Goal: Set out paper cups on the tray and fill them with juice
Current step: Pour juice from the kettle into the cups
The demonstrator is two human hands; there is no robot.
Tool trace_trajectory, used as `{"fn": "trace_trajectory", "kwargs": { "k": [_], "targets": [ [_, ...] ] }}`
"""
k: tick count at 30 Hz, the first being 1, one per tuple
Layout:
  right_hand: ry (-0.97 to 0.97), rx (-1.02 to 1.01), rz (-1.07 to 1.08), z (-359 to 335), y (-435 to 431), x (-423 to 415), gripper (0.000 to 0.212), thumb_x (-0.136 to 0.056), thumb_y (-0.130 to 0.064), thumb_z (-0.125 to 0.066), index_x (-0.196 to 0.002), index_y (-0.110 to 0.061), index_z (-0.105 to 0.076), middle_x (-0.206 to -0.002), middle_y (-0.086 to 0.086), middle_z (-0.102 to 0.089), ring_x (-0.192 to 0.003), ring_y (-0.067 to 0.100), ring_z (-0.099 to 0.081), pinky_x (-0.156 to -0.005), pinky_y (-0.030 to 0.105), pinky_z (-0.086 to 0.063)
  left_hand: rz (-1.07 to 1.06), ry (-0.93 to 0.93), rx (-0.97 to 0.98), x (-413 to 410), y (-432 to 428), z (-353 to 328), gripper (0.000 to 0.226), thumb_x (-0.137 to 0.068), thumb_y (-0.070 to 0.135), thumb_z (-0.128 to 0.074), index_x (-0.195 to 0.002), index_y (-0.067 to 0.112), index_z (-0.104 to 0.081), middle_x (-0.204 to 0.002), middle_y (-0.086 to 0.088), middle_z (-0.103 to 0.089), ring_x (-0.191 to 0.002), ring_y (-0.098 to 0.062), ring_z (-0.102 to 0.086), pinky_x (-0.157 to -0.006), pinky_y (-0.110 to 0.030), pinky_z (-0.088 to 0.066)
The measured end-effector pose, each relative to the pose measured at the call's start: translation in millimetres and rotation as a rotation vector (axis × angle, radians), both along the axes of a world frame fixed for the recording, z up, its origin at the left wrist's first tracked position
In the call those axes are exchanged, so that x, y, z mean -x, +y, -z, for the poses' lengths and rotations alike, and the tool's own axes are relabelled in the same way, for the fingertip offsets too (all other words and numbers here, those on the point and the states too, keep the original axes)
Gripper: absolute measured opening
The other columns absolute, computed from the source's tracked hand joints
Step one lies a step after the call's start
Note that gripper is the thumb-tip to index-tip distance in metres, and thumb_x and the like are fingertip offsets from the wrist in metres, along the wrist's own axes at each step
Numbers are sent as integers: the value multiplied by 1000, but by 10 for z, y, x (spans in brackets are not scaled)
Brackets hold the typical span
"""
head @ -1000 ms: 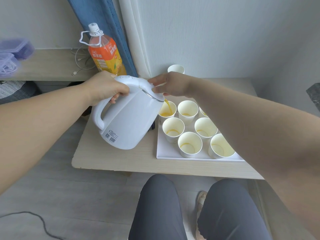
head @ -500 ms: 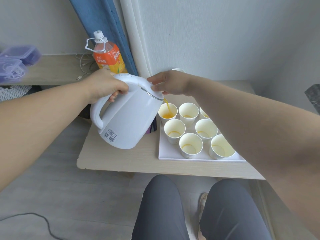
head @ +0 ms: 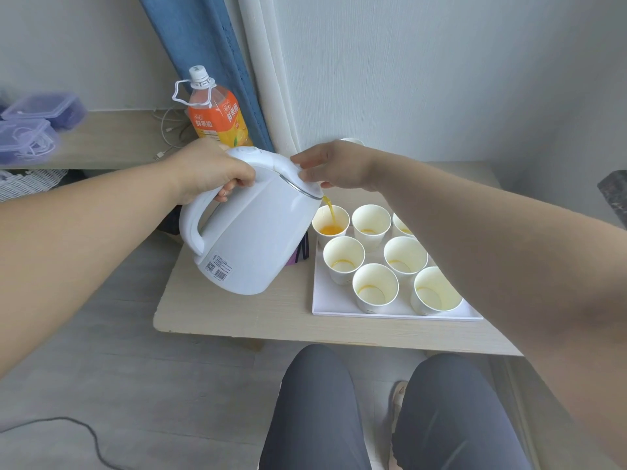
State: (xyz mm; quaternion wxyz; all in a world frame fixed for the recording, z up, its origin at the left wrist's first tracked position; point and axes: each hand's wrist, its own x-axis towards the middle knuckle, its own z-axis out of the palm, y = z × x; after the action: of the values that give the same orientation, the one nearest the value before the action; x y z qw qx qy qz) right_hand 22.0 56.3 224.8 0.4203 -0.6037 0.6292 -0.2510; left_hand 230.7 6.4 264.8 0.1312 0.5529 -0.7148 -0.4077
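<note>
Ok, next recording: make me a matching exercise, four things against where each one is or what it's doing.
1 left hand
2 right hand
3 juice bottle
4 tray

A carries the paper cups
B stands capped, beside the blue curtain
C grips the kettle by its handle
D touches the kettle's lid

Pairs: 1-C, 2-D, 3-B, 4-A

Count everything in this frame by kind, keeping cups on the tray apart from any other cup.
Paper cups on the tray: 7
Paper cup beyond the right hand, only its rim showing: 1
Kettle: 1
Juice bottle: 1
Tray: 1
Plastic boxes: 2
Total: 13
</note>
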Motion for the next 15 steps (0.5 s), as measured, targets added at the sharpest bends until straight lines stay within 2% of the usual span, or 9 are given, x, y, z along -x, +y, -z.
{"fn": "trace_trajectory", "kwargs": {
  "k": [5,15],
  "targets": [
    [2,13,19,7,-13,-15,40,-94,-22,-60,-134,-21,-56,-133,-3,-57,-119,15,-55,-99,27,-48,-2,-3,4,-4,-2,-16,23,-72,-3,-61,-61,10,-45,-41,-5,-40,-41,-19,-33,-46,-24,-35],
    [30,24,20,-60,7,-79,37,-94,-22,-59,-131,-21,-56,-133,-1,-57,-117,16,-57,-97,27,-49,-23,-24,14,-42,2,-57,20,-70,0,-62,-60,8,-47,-44,-7,-41,-43,-19,-35,-47,-24,-36]
  ]
}}
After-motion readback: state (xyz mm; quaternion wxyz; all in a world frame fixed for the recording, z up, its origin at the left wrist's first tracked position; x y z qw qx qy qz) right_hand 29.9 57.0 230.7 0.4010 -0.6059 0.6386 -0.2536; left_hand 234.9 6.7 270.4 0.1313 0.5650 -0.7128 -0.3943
